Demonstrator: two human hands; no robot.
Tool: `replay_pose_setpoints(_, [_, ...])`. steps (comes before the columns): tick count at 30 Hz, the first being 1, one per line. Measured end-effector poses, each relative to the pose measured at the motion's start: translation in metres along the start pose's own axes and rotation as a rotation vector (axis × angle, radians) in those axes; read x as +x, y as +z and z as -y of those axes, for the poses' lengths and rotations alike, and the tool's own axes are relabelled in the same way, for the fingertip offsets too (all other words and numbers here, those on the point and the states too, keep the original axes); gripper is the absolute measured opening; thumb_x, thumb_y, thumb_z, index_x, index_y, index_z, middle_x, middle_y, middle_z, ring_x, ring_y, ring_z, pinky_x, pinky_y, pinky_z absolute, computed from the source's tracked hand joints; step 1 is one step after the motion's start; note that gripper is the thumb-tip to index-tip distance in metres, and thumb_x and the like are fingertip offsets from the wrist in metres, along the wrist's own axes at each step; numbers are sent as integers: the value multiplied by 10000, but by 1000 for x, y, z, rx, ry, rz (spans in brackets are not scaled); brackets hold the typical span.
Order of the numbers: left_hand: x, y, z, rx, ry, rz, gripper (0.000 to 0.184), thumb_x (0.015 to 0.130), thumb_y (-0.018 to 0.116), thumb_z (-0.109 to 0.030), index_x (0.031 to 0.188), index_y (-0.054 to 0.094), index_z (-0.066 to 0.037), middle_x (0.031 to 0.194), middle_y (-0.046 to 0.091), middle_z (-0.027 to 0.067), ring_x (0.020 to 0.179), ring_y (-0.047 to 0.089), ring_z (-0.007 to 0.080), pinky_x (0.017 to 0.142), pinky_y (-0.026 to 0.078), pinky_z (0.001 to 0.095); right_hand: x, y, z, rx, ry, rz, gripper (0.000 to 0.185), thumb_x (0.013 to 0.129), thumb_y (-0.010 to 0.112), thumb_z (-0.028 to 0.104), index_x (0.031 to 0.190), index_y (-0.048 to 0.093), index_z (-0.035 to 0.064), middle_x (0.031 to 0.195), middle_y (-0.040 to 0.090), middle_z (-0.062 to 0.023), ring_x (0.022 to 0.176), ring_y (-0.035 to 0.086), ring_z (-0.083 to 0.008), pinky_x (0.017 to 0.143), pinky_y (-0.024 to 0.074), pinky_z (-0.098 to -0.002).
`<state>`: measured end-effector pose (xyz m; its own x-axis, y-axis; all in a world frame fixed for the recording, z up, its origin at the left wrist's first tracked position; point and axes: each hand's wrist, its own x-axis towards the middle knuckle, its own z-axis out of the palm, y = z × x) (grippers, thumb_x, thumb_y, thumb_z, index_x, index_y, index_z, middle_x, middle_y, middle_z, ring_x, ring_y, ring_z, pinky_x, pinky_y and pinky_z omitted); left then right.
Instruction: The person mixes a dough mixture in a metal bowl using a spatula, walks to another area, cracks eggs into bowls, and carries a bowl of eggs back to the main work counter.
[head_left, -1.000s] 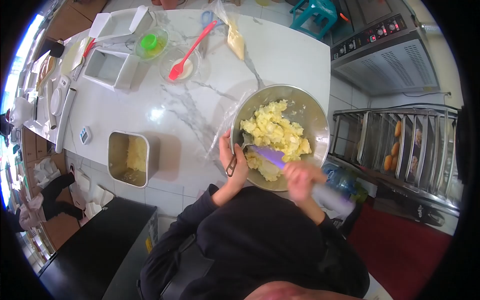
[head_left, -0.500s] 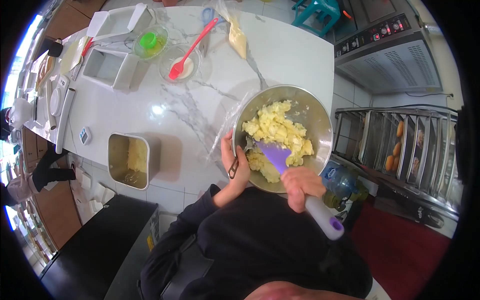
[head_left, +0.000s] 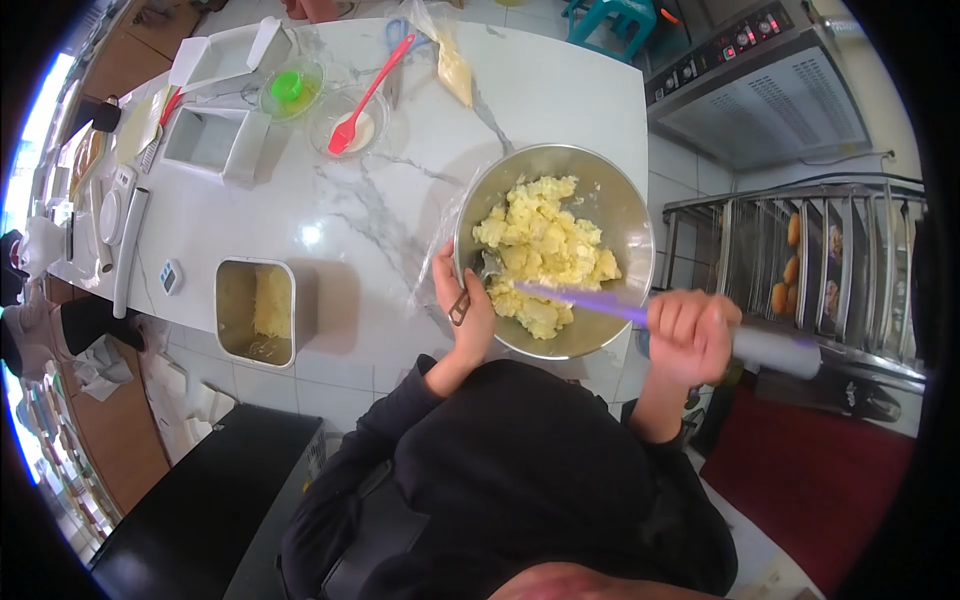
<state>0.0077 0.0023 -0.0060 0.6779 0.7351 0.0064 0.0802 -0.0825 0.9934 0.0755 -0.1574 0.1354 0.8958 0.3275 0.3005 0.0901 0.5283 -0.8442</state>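
A wide metal mixing bowl point(head_left: 632, 215) stands at the table's near right corner, holding a lumpy pale-yellow mixture point(head_left: 545, 235). My left hand point(head_left: 467, 305) grips the bowl's left side, thumb over the rim and fingers outside; a small brown loop hangs at that hand. In my closed right hand point(head_left: 690, 335) is a spatula point(head_left: 600, 303) with a purple blade and a grey-white handle. Its blade is turned edge-on, slightly blurred, and reaches over the mixture; whether the tip touches it I cannot tell.
A rectangular metal tin point(head_left: 305, 310) with yellow filling stands left on the marble table point(head_left: 370, 230). Farther back are a red brush point(head_left: 345, 132) in a glass bowl, a green-topped item point(head_left: 288, 86), a filled piping bag point(head_left: 455, 75) and white loaf boxes point(head_left: 215, 140). A tray rack point(head_left: 800, 270) stands right.
My right hand has moved right and up, and the spatula has swung from a steep slant to nearly level, blade edge-on. My left hand stays on the bowl. The view has shifted slightly.
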Motion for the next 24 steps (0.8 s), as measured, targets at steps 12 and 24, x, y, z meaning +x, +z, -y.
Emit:
replay_pose_setpoints(12, [-1,-1,3,16,59,19,321,754,350,52,1063,437,41,915,481,157,864,489,261,791,378,338,-35,-26,-64,103,8,-280,344,889,385,151,557,327,86,405,252,0,346,200,-125,373,211,-273])
replay_pose_setpoints(24, [-1,3,6,50,87,-24,341,739,362,63,1067,449,27,916,487,167,865,495,282,778,383,345,-41,-9,-6,15,133,-80,281,847,446,53,584,347,71,437,286,2,364,256,-129,376,242,-295])
